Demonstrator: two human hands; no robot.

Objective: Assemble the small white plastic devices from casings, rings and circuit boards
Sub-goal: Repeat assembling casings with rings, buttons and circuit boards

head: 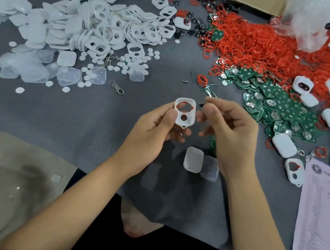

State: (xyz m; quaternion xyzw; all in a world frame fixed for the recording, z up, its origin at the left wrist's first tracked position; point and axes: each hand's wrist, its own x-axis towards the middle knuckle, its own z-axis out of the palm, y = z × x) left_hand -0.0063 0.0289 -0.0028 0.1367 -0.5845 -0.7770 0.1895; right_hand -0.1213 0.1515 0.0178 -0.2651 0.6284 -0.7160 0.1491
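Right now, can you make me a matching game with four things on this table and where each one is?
Things:
1. casing with red ring
2. pile of red rings
3. green circuit boards
4. paper form

Places:
A. far right edge, near the person
B. held in the left hand
C. far side, beside a cardboard box
D. right of the right hand, below the red pile

Pairs: 1-B, 2-C, 3-D, 4-A
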